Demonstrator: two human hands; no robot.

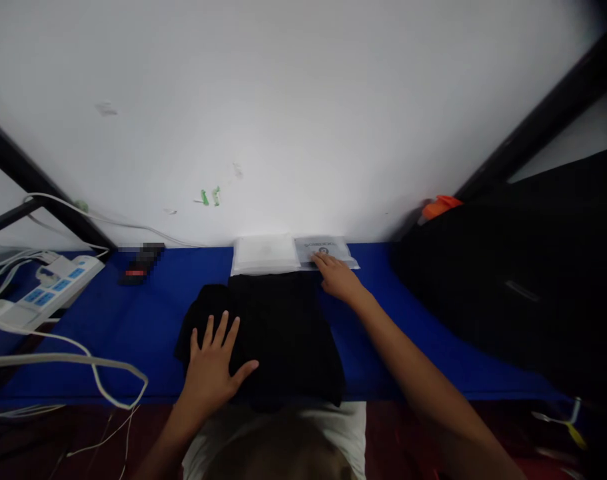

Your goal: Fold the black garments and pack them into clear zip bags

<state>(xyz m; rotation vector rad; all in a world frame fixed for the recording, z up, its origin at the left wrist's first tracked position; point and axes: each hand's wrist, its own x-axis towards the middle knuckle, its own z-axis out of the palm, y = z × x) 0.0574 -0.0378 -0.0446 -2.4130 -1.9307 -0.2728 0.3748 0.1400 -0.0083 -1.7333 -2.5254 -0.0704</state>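
Note:
A folded black garment (278, 333) lies on the blue table (148, 313) in front of me. My left hand (214, 363) rests flat on its near left part, fingers spread. My right hand (337, 275) reaches to the far edge, its fingertips touching a clear plastic bag with a printed label (328, 248). Beside that bag, to the left, lies a white packet (264, 253) against the wall.
A white power strip (48, 288) with white cables (83, 363) sits at the left. A large black heap of cloth (523, 293) fills the right, with an orange object (440, 205) behind it. A small dark item (139, 263) lies near the wall.

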